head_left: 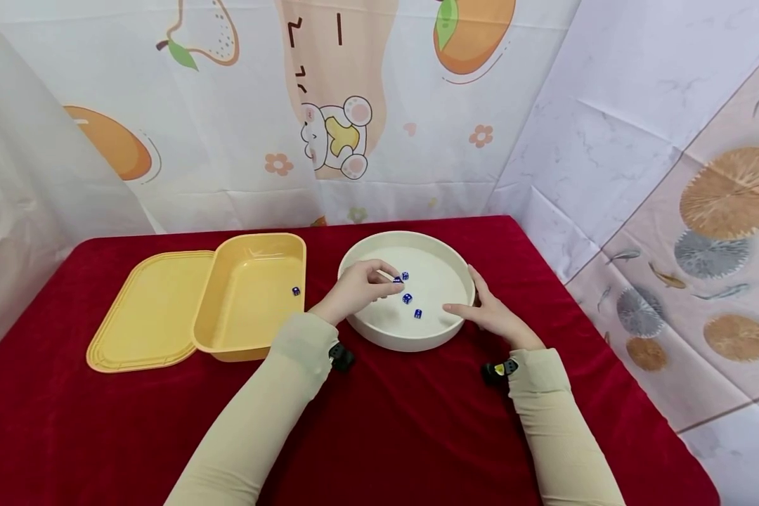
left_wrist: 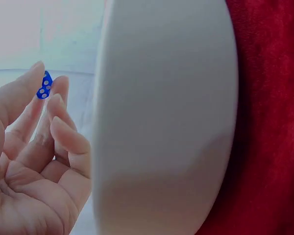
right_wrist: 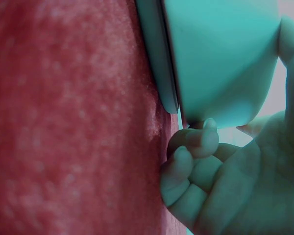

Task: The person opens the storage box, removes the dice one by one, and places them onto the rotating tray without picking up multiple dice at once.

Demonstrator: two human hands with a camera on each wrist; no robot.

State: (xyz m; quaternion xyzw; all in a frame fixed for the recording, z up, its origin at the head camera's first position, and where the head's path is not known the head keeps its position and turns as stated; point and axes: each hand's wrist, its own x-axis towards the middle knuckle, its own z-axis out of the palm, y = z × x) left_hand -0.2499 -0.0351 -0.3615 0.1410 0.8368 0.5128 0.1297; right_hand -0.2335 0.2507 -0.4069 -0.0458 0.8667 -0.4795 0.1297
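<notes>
My left hand [head_left: 358,288] is over the left part of a round white tray [head_left: 386,340], pinching a blue die [left_wrist: 45,86] with white dots between thumb and fingertip. Inside the tray lie a blue die [head_left: 405,275] close to those fingertips, a second die [head_left: 407,299] nearer the middle and a third die [head_left: 418,314] toward the front. At the tray's right side, my right hand [head_left: 496,316] grips the wall, thumb over the rim and fingers outside. Curled fingers [right_wrist: 179,164] of that hand show low beside the wall in the right wrist view.
Left of the tray stands a yellow rectangular box [head_left: 247,295] with one blue die [head_left: 296,291] inside near its right wall. Its yellow lid [head_left: 148,309] lies flat beside it. Everything rests on a red cloth-covered table [head_left: 405,436], with printed curtains [head_left: 228,140] behind.
</notes>
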